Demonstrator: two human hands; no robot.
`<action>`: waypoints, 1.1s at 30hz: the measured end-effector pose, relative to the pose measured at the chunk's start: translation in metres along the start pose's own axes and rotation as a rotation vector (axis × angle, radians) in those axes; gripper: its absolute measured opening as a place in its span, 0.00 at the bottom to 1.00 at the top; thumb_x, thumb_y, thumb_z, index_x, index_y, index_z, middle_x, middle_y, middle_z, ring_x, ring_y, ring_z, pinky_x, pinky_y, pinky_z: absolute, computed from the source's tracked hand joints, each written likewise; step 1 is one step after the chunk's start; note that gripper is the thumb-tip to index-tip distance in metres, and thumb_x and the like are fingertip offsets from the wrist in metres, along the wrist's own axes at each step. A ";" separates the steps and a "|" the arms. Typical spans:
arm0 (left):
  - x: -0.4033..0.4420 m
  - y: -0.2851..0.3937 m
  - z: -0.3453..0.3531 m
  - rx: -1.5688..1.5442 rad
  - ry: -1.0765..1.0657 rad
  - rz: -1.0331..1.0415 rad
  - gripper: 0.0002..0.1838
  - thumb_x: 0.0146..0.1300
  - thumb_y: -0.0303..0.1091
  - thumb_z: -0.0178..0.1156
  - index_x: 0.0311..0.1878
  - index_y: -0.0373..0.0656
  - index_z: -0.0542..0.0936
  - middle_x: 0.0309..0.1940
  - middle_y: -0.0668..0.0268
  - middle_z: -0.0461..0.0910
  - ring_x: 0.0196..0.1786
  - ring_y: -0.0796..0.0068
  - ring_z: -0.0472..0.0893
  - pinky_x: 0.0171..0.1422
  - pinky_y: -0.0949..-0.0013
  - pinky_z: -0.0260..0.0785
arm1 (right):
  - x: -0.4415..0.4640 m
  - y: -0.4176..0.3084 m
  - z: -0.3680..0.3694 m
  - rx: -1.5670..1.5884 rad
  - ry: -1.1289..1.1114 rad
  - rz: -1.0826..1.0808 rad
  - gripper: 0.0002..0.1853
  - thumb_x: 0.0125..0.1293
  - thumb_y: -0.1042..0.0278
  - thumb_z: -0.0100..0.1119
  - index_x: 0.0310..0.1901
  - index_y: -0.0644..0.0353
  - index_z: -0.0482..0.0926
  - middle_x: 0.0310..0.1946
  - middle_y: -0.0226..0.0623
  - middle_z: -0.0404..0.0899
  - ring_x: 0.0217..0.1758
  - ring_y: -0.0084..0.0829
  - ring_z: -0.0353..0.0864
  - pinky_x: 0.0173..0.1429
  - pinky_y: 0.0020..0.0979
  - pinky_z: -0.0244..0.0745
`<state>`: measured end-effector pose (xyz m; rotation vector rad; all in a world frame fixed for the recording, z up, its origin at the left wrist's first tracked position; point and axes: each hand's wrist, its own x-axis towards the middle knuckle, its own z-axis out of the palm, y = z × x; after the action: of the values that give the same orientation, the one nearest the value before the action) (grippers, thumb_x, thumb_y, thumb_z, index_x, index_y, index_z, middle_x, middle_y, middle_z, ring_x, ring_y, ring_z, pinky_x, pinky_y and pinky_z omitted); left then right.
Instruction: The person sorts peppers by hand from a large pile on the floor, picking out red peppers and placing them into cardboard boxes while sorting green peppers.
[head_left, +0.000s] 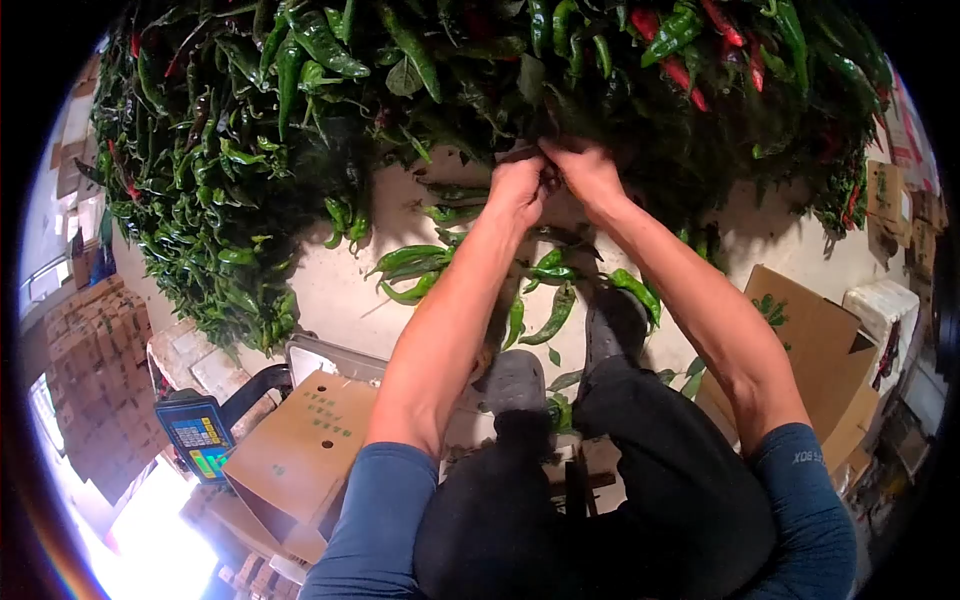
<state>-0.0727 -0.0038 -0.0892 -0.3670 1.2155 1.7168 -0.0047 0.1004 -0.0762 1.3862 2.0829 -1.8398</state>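
Observation:
A large heap of green peppers [230,170] with a few red peppers [680,70] fills the upper part of the view. Both hands meet at the heap's lower edge, near the centre. My left hand [522,185] has its fingers curled, and what they may hold is hidden. Close beside it, my right hand [583,172] is also curled, its fingertips against dark leaves and peppers. Loose green peppers [412,262] lie on the pale floor [350,290] below the hands and around my shoes.
An open cardboard box [300,450] stands at the lower left beside a scale display [196,437]. Stacked cartons [95,370] rise at the far left. Another cardboard box [800,330] and a white foam box [883,303] are on the right.

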 end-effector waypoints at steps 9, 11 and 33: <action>-0.001 -0.007 0.021 -0.218 -0.021 0.032 0.08 0.68 0.24 0.57 0.49 0.34 0.79 0.42 0.59 0.81 0.41 0.69 0.81 0.42 0.65 0.76 | 0.047 0.013 0.038 0.323 0.359 0.005 0.24 0.66 0.56 0.67 0.56 0.64 0.81 0.52 0.36 0.83 0.51 0.33 0.79 0.57 0.36 0.74; 0.001 -0.014 0.021 -0.177 0.037 -0.001 0.09 0.67 0.24 0.57 0.49 0.36 0.80 0.44 0.61 0.82 0.43 0.69 0.81 0.42 0.67 0.75 | 0.050 0.025 0.030 0.323 0.318 0.055 0.22 0.66 0.59 0.66 0.57 0.64 0.80 0.53 0.36 0.82 0.52 0.33 0.78 0.57 0.37 0.74; -0.003 -0.006 -0.003 -0.413 -0.175 -0.037 0.10 0.70 0.34 0.58 0.49 0.40 0.82 0.43 0.65 0.85 0.43 0.68 0.82 0.50 0.62 0.73 | -0.008 0.005 -0.028 0.756 -0.047 0.151 0.04 0.71 0.70 0.58 0.37 0.54 0.80 0.24 0.23 0.72 0.23 0.20 0.62 0.27 0.28 0.57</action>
<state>-0.0668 -0.0077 -0.0916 -0.4694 0.7202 1.9220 0.0176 0.1179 -0.0674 1.5195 1.2312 -2.6827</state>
